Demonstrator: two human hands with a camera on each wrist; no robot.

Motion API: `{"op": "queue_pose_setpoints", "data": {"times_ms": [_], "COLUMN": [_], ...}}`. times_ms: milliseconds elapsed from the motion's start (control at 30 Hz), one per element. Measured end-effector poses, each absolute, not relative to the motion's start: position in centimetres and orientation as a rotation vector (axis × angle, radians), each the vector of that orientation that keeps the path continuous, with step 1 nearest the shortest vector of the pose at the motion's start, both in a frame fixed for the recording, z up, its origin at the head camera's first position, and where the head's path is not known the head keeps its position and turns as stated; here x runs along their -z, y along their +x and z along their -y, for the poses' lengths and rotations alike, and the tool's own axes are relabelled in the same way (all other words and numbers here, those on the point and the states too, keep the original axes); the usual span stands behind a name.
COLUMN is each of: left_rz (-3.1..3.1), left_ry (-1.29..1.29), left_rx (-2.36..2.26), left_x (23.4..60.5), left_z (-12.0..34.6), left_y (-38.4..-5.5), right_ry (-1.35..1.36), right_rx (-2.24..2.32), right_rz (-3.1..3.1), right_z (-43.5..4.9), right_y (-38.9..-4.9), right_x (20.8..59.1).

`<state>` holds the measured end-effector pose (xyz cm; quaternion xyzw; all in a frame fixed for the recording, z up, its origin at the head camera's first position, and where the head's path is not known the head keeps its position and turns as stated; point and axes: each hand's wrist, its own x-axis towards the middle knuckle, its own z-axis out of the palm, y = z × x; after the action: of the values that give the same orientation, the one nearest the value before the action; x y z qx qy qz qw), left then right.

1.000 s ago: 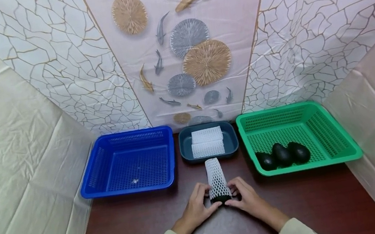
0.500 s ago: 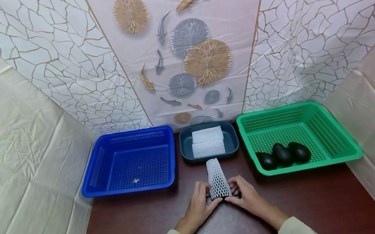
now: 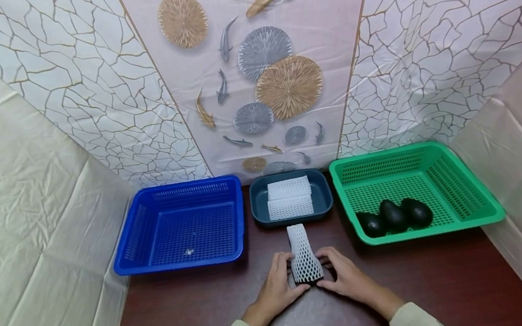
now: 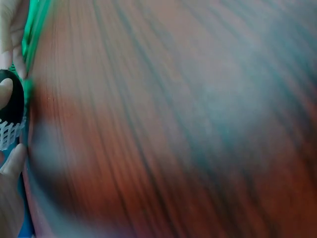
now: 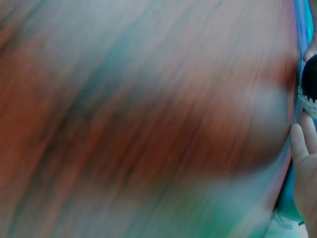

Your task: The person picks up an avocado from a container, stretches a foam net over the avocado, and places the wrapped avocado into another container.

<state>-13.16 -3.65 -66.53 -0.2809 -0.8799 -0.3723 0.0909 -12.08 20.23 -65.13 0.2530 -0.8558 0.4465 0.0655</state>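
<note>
A white foam net sleeve [image 3: 304, 255] lies around a dark avocado [image 4: 15, 101] at the front middle of the table. Its slack far end points to the tray, while the near end bulges over the fruit. Only a thin dark strip of avocado shows below the net's near rim in the head view. My left hand [image 3: 276, 287] holds the sleeved avocado from the left, thumb at the near end. From the right, my right hand [image 3: 347, 276] holds it in the same way. Both wrist views catch the dark end and net rim at their edges.
Behind the sleeve stands a dark teal tray [image 3: 260, 215] with white foam nets [image 3: 290, 207] in it. A blue basket [image 3: 238, 220] is at left. At right, a green basket [image 3: 472, 210] holds three dark avocados [image 3: 393, 216]. Fabric walls surround the table [image 3: 186, 313].
The net's near rim has come down over the avocado, so less dark skin shows than a second ago. Its far end has sagged and narrowed. Both hands stay at the fruit's sides.
</note>
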Motion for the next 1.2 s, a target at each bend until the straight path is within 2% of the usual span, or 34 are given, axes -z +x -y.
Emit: {"op": "queue_pose_setpoints", "data": {"times_ms": [433, 1200], "left_rz": [2.445, 2.389], "left_ry": [-0.847, -0.599], "left_rx": [1.327, 1.459], "left_x": [66.2, 66.2], "left_z": [3.0, 1.3], "left_y": [-13.2, -13.4], "right_ry": [0.655, 0.454], "right_rx": [-1.347, -1.307], "right_rz": [2.545, 2.479], "right_z": [-19.8, -19.0], "right_y": [-12.3, -12.7], "right_x": [64.7, 65.2]}}
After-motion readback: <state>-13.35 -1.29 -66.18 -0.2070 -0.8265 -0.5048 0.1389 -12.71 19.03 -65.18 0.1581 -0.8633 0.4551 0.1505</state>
